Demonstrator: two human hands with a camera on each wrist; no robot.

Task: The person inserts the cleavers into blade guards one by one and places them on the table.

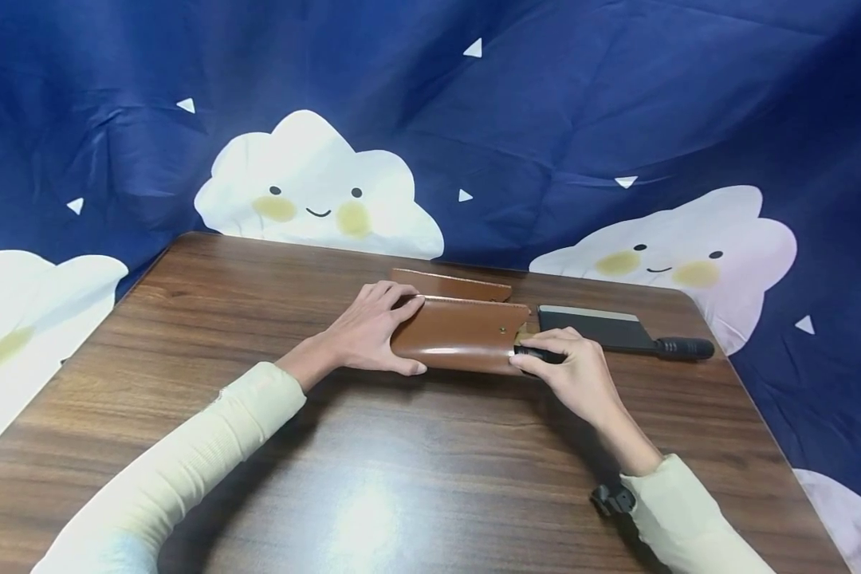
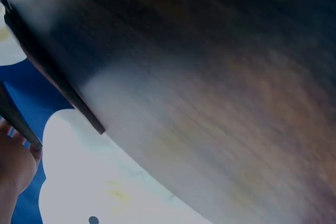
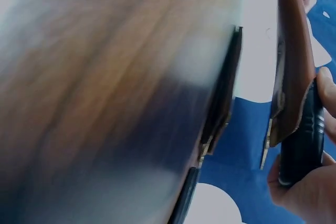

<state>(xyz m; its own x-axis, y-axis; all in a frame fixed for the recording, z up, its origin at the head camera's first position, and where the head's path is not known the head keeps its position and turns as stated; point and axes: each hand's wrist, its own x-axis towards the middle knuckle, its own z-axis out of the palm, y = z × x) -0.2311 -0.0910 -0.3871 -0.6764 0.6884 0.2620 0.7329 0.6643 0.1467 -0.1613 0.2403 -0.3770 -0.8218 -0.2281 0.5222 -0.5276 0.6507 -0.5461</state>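
A brown leather knife sheath (image 1: 459, 335) is held lengthwise just above the table, its stitched edge toward the back. My left hand (image 1: 373, 331) grips its left end, thumb in front and fingers behind. From the sheath's right end sticks out a black knife handle (image 3: 302, 142); any blade inside is hidden. The fingers and thumb of my right hand (image 1: 577, 371) are wrapped round that handle. In the right wrist view the handle's base sits right at the sheath's mouth. The left wrist view catches only the fingers (image 2: 16, 156) and a dark edge of the sheath.
Behind the held sheath lies a second brown sheath (image 1: 452, 285). To its right, a cleaver with a dark blade (image 1: 595, 328) and black handle (image 1: 685, 348) lies near the right edge of the wooden table (image 1: 258, 462). A blue cloud-patterned curtain (image 1: 516, 119) hangs behind.
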